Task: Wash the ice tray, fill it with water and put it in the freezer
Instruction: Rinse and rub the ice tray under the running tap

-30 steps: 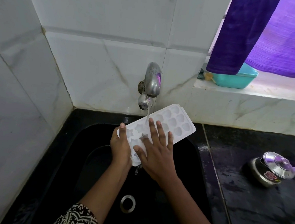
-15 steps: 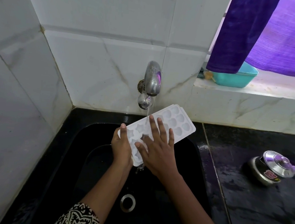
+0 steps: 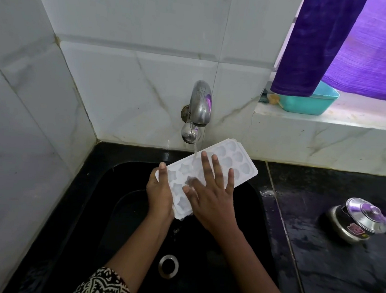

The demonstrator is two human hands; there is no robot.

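Observation:
A white ice tray (image 3: 235, 158) with star and shell shaped cells is held tilted over the black sink (image 3: 121, 210). My left hand (image 3: 159, 195) grips its near left end, thumb over the rim. My right hand (image 3: 211, 194) lies flat on the tray's top with fingers spread, covering the middle cells. Water runs from the metal tap (image 3: 200, 105) onto the tray just beside my right fingertips and drips off the tray's lower corner.
The sink drain (image 3: 168, 266) lies below my arms. A small steel pot with a lid (image 3: 358, 221) sits on the wet black counter (image 3: 330, 275) at right. A teal tub (image 3: 307, 105) stands on the window ledge under a purple curtain (image 3: 350, 43). Tiled walls close the left and back.
My right hand has slid a little up the tray toward the water stream. The tray and my left hand have stayed where they were.

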